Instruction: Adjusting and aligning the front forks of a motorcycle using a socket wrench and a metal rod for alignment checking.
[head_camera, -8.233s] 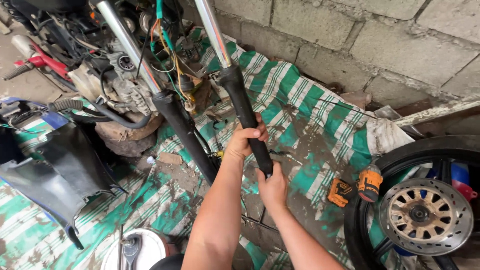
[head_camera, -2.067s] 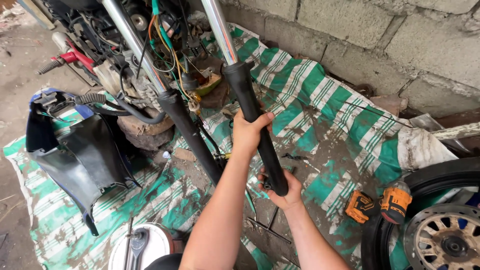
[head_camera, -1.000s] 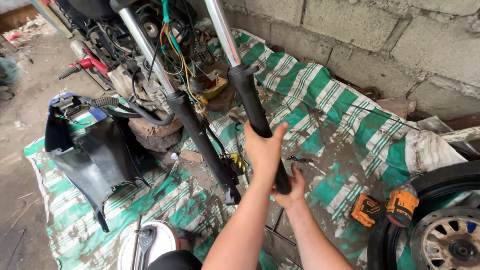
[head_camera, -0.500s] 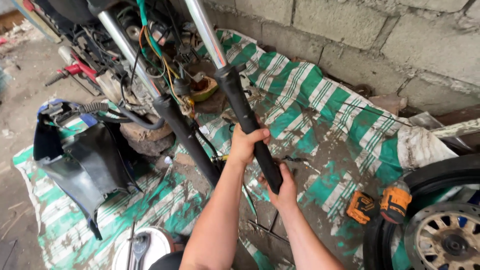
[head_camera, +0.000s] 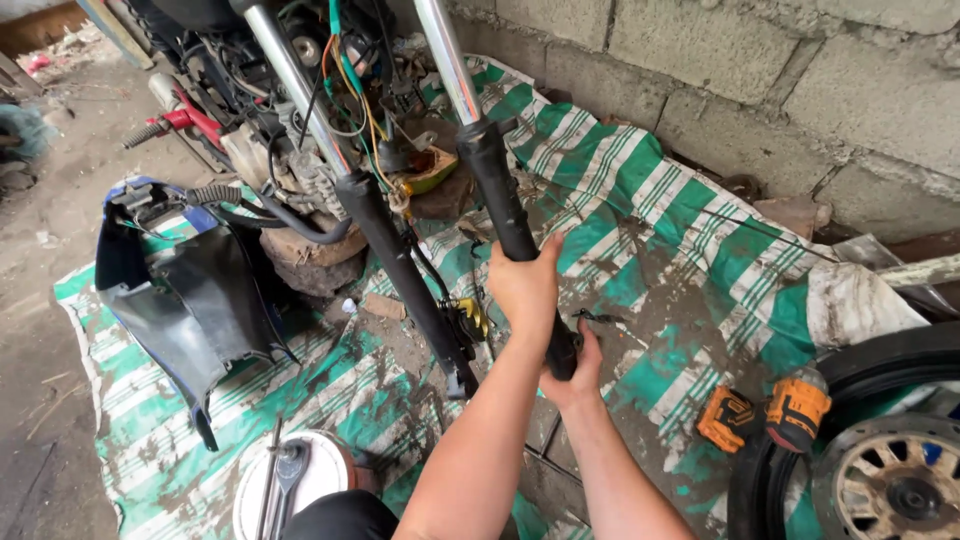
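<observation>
Black fork leg (head_camera: 505, 200): I'm gripping it, left hand (head_camera: 522, 285) wrapped tight mid-leg, right hand (head_camera: 572, 362) closed around its bottom end; next I'd judge a firm, steady pull.

Since a moment ago we have slid our left hand (head_camera: 522, 285) a little higher up the black fork leg (head_camera: 500, 195) — the right hand (head_camera: 572, 362) now cups its very bottom end, thumb up — and our view has swung slightly right.
</observation>
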